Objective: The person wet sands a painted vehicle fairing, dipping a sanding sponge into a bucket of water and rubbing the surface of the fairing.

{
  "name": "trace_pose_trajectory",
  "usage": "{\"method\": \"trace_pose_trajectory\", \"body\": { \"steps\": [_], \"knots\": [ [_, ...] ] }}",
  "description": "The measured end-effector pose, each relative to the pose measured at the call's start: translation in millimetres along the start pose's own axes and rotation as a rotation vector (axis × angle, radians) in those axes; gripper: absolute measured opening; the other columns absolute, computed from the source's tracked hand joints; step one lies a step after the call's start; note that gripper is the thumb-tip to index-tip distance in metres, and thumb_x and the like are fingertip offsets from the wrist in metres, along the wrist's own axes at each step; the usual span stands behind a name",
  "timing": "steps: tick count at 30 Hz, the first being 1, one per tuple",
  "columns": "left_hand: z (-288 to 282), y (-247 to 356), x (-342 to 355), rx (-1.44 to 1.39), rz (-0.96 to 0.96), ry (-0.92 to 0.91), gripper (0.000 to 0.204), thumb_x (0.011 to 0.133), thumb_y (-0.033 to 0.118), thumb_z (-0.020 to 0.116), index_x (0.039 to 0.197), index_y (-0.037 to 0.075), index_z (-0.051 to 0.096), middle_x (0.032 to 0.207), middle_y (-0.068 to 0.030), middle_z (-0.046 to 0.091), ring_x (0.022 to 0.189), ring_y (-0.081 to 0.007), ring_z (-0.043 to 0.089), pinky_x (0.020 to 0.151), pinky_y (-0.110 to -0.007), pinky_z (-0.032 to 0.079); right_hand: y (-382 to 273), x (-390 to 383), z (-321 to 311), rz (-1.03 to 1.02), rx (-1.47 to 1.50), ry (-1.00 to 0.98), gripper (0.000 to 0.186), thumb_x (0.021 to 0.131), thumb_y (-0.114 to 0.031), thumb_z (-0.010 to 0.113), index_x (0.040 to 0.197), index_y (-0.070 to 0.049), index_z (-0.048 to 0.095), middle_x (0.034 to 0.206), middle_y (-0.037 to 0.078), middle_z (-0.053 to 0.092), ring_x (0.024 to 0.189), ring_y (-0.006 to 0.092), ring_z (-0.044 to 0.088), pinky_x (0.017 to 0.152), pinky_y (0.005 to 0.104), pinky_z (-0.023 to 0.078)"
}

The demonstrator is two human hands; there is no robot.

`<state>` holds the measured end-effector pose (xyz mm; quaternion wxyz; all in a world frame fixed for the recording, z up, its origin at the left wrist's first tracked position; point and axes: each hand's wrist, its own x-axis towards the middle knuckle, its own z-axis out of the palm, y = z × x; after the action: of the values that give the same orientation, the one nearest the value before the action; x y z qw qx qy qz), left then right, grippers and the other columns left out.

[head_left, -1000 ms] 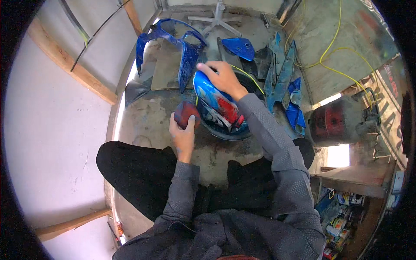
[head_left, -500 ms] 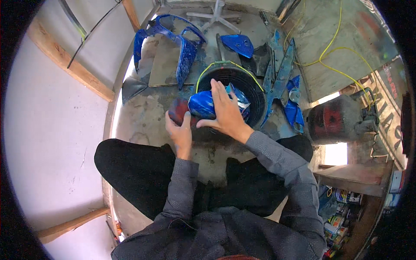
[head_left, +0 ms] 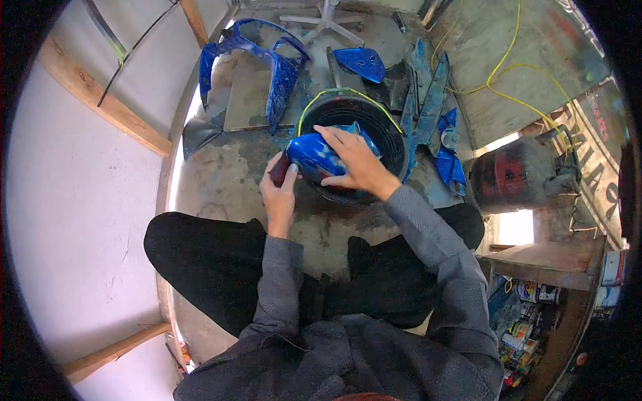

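Observation:
Over a black bucket (head_left: 400,157) with a yellow-green handle, a glossy blue plastic panel (head_left: 309,155) with pale scuffed patches is tilted. My right hand (head_left: 358,162) grips it from the right, fingers across the top and thumb along the near side. At the panel's left end, my left hand (head_left: 279,190) is closed round a dark red, flat-looking piece (head_left: 279,171), thumb toward me. That piece lies against the panel's end; I cannot tell its kind. The panel's underside and the bucket's bottom are hidden.
Beyond the bucket lie a blue fairing frame (head_left: 281,83), a small blue panel (head_left: 361,63) and long dull-blue strips (head_left: 422,100). Right of it are a blue piece (head_left: 449,164) and a dark tank (head_left: 505,175). Paint cans (head_left: 521,334) fill a lower-right shelf; a white wall (head_left: 80,200) stands left.
The red piece has turned from broadly visible and blurred to a narrower upright shape at the panel's end. My left hand has turned with it; my right hand has shifted slightly along the panel.

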<state>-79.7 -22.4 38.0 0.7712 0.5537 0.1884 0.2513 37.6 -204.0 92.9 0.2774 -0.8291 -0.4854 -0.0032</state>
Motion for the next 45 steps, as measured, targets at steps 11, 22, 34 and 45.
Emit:
{"method": "trace_pose_trajectory", "body": {
  "steps": [11,22,34,45],
  "knots": [
    [27.7,10.2,-22.9,0.059,-0.058,0.219,0.020,0.101,0.011,0.075,0.113,-0.004,0.071,0.097,-0.0056,0.075,0.072,-0.0115,0.068,0.065,-0.028,0.054,7.4,9.4,-3.0,-0.068,-0.130,-0.027,0.130,0.064,-0.061,0.092,0.167,-0.010,0.031,0.170,0.016,0.037,0.157,0.0395,0.036,0.120,0.0588,0.033],
    [4.6,36.4,-10.8,0.026,-0.008,0.188,0.027,0.103,0.011,0.071,0.121,-0.008,0.066,0.111,-0.0127,0.074,0.085,-0.0178,0.073,0.076,-0.033,0.067,26.5,50.3,-5.8,-0.151,-0.034,-0.163,0.127,0.048,-0.031,0.098,0.159,-0.012,0.041,0.155,0.015,0.051,0.145,0.0379,0.048,0.112,0.0608,0.042],
    [-77.1,38.5,18.1,0.540,0.283,0.337,0.021,0.099,0.012,0.075,0.113,-0.001,0.068,0.094,-0.0088,0.072,0.089,-0.0175,0.069,0.081,-0.033,0.054,10.4,56.9,41.9,-0.101,-0.094,-0.188,0.122,0.058,-0.037,0.099,0.161,-0.013,0.039,0.158,0.019,0.046,0.147,0.0427,0.044,0.117,0.0606,0.036],
    [-87.0,39.3,18.5,0.691,0.219,0.471,0.034,0.089,0.018,0.084,0.115,-0.001,0.072,0.101,-0.0133,0.078,0.093,-0.0214,0.074,0.086,-0.037,0.057,26.0,86.1,29.3,-0.086,-0.081,-0.346,0.119,0.059,-0.060,0.095,0.160,-0.020,0.047,0.150,0.018,0.056,0.140,0.0375,0.053,0.105,0.0581,0.042]
  ]
}}
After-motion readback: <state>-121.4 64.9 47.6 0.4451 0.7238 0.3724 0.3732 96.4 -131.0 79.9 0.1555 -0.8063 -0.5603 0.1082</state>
